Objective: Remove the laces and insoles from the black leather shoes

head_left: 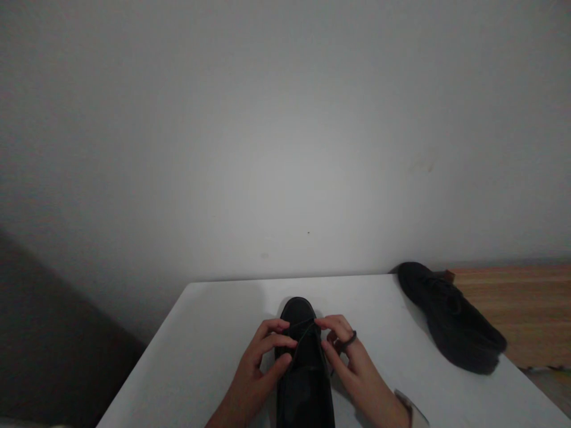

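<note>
A black shoe (307, 395) lies at the lower middle of the white table, its toe pointing away from me. A thin dark shoelace (303, 336) runs slantwise across its front between my two hands. My left hand (263, 362) comes in from the left, fingers curled, with the lace at its thumb and fingertips. From the right, my right hand (345, 353) reaches the shoe's other edge, its fingertips bent onto the lace by the eyelets. A dark ring-like band sits on one right finger. The exact pinch of each hand is hard to make out in the dim light.
A second black laced shoe (450, 321) lies on the table's right side, toe toward the wall. The white table (178, 356) meets a pale wall (285, 148) at its back edge. Beyond its right edge is a wood-grained surface (521, 315).
</note>
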The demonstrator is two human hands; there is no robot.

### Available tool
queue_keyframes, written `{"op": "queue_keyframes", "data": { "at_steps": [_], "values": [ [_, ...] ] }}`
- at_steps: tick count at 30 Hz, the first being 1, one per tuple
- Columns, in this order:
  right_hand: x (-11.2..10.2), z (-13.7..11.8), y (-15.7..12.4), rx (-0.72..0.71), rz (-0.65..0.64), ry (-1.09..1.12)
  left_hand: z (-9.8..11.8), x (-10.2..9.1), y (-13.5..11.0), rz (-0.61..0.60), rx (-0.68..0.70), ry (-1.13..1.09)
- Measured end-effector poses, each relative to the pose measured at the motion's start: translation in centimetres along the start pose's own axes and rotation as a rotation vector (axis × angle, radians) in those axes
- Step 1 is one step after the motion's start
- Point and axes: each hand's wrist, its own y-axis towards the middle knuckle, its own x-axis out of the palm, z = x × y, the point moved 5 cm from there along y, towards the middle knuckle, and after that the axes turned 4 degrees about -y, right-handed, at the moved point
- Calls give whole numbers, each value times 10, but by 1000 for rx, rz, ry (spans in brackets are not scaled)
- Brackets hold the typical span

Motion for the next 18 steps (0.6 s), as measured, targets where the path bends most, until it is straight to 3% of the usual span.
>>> {"op": "queue_keyframes", "data": {
  "at_steps": [5,10,18],
  "values": [
    [0,6,3,20,40,-5,1,2,-2,-61,13,-5],
    [-3,6,6,50,82,-9,2,2,-2,-42,-6,-21],
    [0,6,5,69,-20,70,1,3,-3,-39,-3,-29]
  ]
}}
